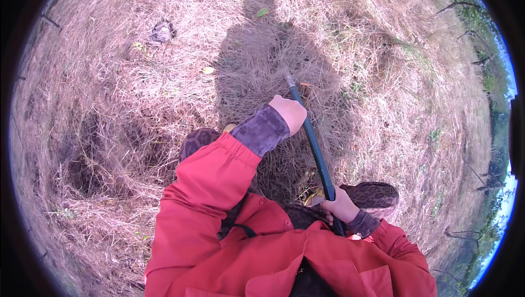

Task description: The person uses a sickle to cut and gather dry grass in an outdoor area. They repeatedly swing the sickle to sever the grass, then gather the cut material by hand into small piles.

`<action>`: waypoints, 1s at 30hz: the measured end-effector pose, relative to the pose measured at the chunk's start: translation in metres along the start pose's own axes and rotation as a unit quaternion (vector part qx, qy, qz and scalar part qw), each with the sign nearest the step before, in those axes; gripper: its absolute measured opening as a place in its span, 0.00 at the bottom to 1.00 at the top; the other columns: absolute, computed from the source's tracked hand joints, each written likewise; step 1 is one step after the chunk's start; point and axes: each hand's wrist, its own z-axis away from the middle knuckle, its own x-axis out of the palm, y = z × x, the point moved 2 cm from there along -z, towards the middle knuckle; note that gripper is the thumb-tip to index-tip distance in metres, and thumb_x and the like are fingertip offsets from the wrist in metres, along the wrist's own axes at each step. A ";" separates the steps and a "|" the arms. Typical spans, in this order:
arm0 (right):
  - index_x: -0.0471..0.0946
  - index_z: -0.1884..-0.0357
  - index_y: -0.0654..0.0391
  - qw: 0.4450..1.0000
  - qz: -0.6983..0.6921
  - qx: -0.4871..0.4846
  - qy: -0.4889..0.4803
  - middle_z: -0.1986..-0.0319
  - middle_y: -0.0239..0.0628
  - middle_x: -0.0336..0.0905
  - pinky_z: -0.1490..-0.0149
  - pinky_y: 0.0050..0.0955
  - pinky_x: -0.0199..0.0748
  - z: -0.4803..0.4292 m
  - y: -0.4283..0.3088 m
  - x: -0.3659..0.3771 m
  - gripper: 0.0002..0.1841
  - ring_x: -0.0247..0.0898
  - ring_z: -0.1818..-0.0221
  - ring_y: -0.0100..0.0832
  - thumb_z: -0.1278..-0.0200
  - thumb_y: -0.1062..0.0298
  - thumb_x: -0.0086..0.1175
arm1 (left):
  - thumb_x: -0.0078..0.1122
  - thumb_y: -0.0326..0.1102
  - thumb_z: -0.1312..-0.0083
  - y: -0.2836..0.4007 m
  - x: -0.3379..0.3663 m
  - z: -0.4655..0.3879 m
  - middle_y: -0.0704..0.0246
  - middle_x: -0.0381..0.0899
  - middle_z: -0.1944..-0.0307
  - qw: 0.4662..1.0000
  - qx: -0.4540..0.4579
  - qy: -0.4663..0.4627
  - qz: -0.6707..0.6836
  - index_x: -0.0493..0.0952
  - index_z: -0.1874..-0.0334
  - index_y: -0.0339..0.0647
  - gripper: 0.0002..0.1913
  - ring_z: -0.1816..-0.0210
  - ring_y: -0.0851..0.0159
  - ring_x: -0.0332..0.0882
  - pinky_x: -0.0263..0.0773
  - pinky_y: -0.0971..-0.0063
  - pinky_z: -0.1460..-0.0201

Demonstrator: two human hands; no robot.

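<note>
My left hand point(289, 113) is wrapped around the upper-middle part of a long dark green tool handle point(315, 145). Lower down, close to my body, my right hand point(341, 206) grips the same handle near its butt end. The handle runs away from me, slanting slightly left. At its far end a pale metal socket point(290, 79) meets the dry grass point(262, 79); whatever head it carries is blurred or hidden there, so the kind of tool cannot be told. Beside the socket lies a small orange piece point(304, 84).
My patterned trouser legs point(371, 198) show on both sides of the handle. A greyish clump point(162, 32) sits in the grass ahead to the left. Green leaves point(262, 11) lie within my shadow. Bare branches point(459, 5) and trees line the right rim.
</note>
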 end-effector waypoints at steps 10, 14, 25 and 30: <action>0.61 0.70 0.61 0.963 0.088 -0.204 0.154 0.87 0.32 0.64 0.86 0.26 0.65 -0.127 -0.134 -0.060 0.08 0.63 0.91 0.25 0.50 0.76 0.49 | 0.52 0.28 0.49 -0.002 -0.013 -0.006 0.63 0.78 0.74 0.997 0.008 0.076 0.030 0.76 0.73 0.41 0.04 0.65 0.56 0.79 0.69 0.63 0.62; 0.67 0.81 0.66 0.955 0.143 -0.164 0.204 0.89 0.38 0.69 0.85 0.31 0.68 -0.237 -0.204 -0.073 0.07 0.67 0.89 0.30 0.50 0.76 0.50 | 0.51 0.30 0.46 -0.022 -0.021 -0.007 0.62 0.79 0.69 0.996 -0.059 0.066 0.018 0.77 0.68 0.41 0.06 0.62 0.57 0.79 0.70 0.63 0.60; 0.60 0.71 0.63 0.995 0.081 -0.021 0.055 0.87 0.36 0.65 0.86 0.33 0.68 -0.094 -0.012 -0.055 0.09 0.67 0.90 0.31 0.52 0.79 0.48 | 0.51 0.30 0.46 -0.016 -0.018 0.013 0.61 0.80 0.68 0.997 -0.051 0.047 0.025 0.77 0.67 0.41 0.07 0.62 0.56 0.79 0.73 0.63 0.61; 0.63 0.65 0.65 0.972 0.164 -0.033 0.167 0.86 0.33 0.65 0.86 0.28 0.64 -0.022 0.012 -0.052 0.12 0.65 0.91 0.27 0.52 0.76 0.50 | 0.51 0.29 0.48 0.009 -0.005 0.016 0.61 0.80 0.70 0.997 0.016 0.040 0.059 0.77 0.70 0.40 0.06 0.64 0.55 0.80 0.73 0.61 0.63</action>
